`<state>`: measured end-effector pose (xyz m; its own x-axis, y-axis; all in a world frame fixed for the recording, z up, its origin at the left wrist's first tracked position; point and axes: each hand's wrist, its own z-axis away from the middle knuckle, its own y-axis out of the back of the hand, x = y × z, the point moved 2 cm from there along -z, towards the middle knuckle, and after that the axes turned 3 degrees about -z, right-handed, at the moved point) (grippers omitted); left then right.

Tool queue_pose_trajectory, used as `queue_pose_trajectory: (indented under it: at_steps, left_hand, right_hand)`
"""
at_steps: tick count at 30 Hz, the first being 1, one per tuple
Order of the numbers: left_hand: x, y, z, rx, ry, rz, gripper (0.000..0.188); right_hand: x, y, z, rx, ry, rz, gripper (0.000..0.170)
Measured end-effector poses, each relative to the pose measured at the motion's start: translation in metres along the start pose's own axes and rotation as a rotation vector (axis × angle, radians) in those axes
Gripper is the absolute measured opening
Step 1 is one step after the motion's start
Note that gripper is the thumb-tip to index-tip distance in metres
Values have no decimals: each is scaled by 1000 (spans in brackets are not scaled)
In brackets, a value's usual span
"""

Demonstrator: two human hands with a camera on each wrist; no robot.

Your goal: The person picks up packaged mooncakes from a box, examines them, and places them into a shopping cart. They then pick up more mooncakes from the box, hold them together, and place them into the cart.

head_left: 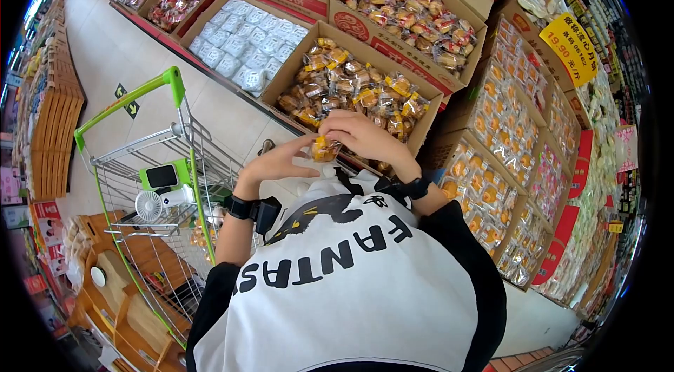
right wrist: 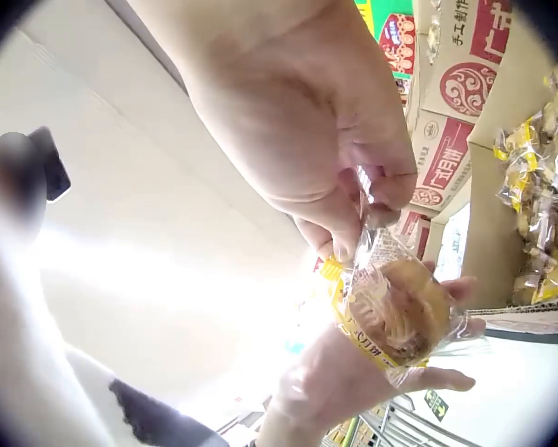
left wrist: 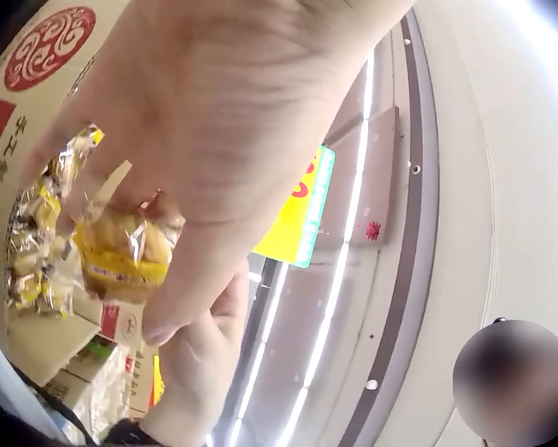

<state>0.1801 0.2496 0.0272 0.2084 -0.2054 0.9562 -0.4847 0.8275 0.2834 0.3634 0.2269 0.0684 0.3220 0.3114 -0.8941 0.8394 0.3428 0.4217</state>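
Observation:
A wrapped mooncake (right wrist: 400, 312) in clear film with a yellow printed band hangs by its wrapper end from my right hand (right wrist: 307, 130), whose thumb and fingers pinch the film. In the head view, my right hand (head_left: 358, 133) is in front of the carton of yellow-banded mooncakes (head_left: 337, 84). My left hand (head_left: 277, 159) is beside the held mooncake (head_left: 324, 150), its fingers spread and extended. From the right wrist, the left hand (right wrist: 330, 382) shows behind the mooncake, fingers straight. In the left wrist view, the left palm (left wrist: 232, 121) partly covers the mooncake (left wrist: 125, 256).
A shopping cart (head_left: 175, 80) with green trim stands at the left, a small white fan (head_left: 149, 206) on it. Cartons of white packets (head_left: 246, 42) and red-wrapped cakes (head_left: 407, 14) adjoin the carton in front. At right are trays of flat packs (head_left: 484, 175) and a yellow price sign (head_left: 570, 49).

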Motion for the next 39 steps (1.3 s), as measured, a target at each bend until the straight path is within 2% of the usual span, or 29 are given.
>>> queue_pose_trajectory:
  at_steps: [1,3,7,9,12,13,15,16,18,20,24,27,29,30,32,33,34,37,38,39]
  left_hand:
    - [1,-2,-3,-2,0,1,43]
    - [1,-4,-8,-35,172,177,39]
    - [3,-3,-10,-43,206,198,36]
    - [2,-6,-11,25,174,253,32]
    - [-25,-11,-15,96,170,192,33]
    - [-24,-12,-16,91,170,191,33]
    - [-23,-10,-16,263,174,272,35]
    - [-16,-10,-16,260,174,272,35]
    - [-2,-5,-14,363,165,417,37]
    - [-5,-3,-12,399,183,446,36]
    - [-13,-1,-11,520,228,536,35]
    - [-20,-1,-12,556,221,547,34]
    - [-22,-1,-11,544,224,533,34]
    - [-22,0,-11,533,227,518,35]
    - [-19,-1,-12,548,228,532,35]
    - [-18,-1,-11,561,229,546,35]
    - [-17,-1,-11,563,229,546,35]
    - [-13,-1,-11,555,220,549,35]
    - [-11,-1,-10,551,222,542,35]
    - [-10,-1,-10,547,222,535,35]
  right_hand:
    - [2,-5,-2,8,33,-10,8]
    - [1,-9,-6,45,85,-30,8]
    - [3,-3,-6,50,76,-6,7]
    - [7,1,-4,49,-70,-118,10]
    - [15,10,2,99,-111,-127,14]
    - [18,14,4,140,-124,-127,17]
    - [31,25,11,191,-192,-127,17]
    - [39,31,15,236,-258,-128,18]
    - [50,43,26,285,-264,-130,17]
    - [69,54,39,417,-375,-69,16]
    - [119,62,66,491,-453,-55,15]
    - [147,58,74,467,-488,55,16]
    - [159,50,75,219,-749,60,23]
    - [165,45,75,218,-748,61,23]
    - [169,32,70,-13,-503,399,33]
    - [175,23,67,-137,-613,470,41]
    - [170,18,62,-139,-611,470,41]
    - [159,12,53,-185,-811,477,44]
    - [156,10,51,-185,-811,478,44]
    - [153,7,50,-163,-821,590,40]
